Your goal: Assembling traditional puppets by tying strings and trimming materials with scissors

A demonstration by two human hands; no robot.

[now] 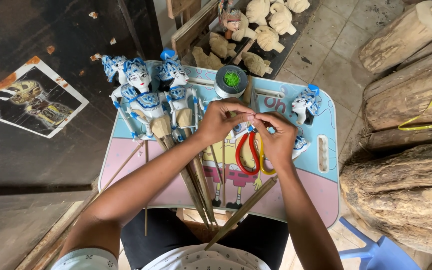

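My left hand (222, 120) and my right hand (276, 135) meet fingertip to fingertip above a small blue and pink lap table (321, 192). They pinch something very small between them; I cannot tell what it is. Red-handled scissors (245, 150) and a yellow-handled tool (263, 160) lie right beneath the hands. Painted blue and white rod puppets (148, 97) lie at the table's left, their wooden sticks (196, 185) running toward me. A single puppet head (306, 104) rests at the right. A spool with green thread (231, 80) stands at the far edge.
Unpainted carved wooden heads (268, 22) sit on a dark rack beyond the table. Cut logs (406, 150) pile up at the right, one bound with a yellow strap. A blue plastic stool (376, 250) shows at bottom right. A torn picture (31, 102) lies on the dark board at left.
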